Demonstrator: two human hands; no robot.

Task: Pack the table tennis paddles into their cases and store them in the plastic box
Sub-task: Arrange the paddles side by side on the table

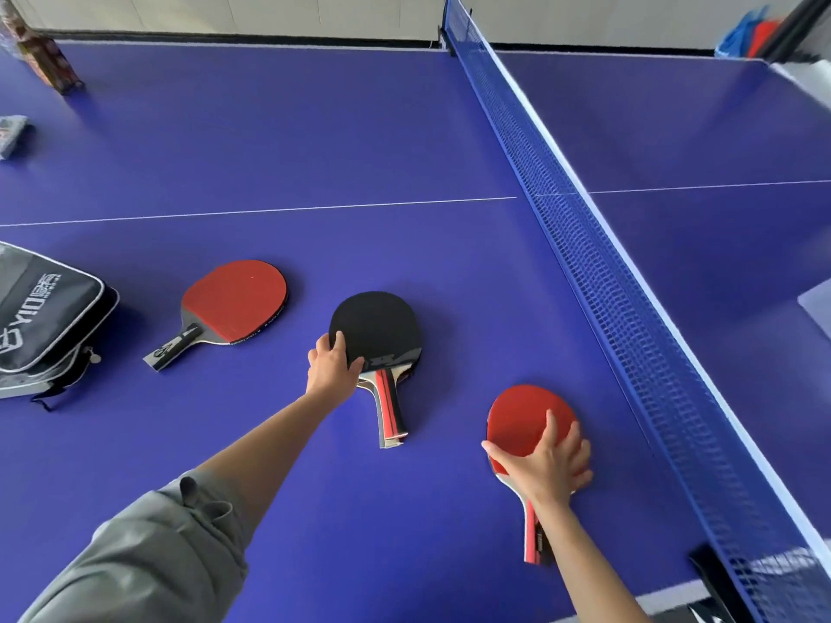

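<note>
Three spots with paddles can be counted on the blue table (359, 141), though the middle one looks like a stack of two, going by the doubled handles. A red paddle (236, 308) is laid flat on the left with its handle pointed toward the near-left, not touched by anything. The black paddle (375, 335) is in the middle, handle toward the near edge, with that second one seen right under it. Another red one, call it the right paddle (524, 420), is laid close to the net (607, 263), handle toward the near edge too. One black case (45, 317) is seen at the far left, zipper partly undone, well apart from all the hands; a second case can't be made out. The left hand (330, 366) is stretched out on a long arm with a grey sleeve pushed up, thumb laid on top of the black rubber and fingers curled at the blade's left edge, so the stack is pinched there. The right hand (546, 465) is spread over the lower part of the right paddle, fingers splayed fairly straight and thumb out to the left, pressed on it rather than wrapped round. A bottle (49, 65) and a small packet (13, 132) are parked at the far left.
</note>
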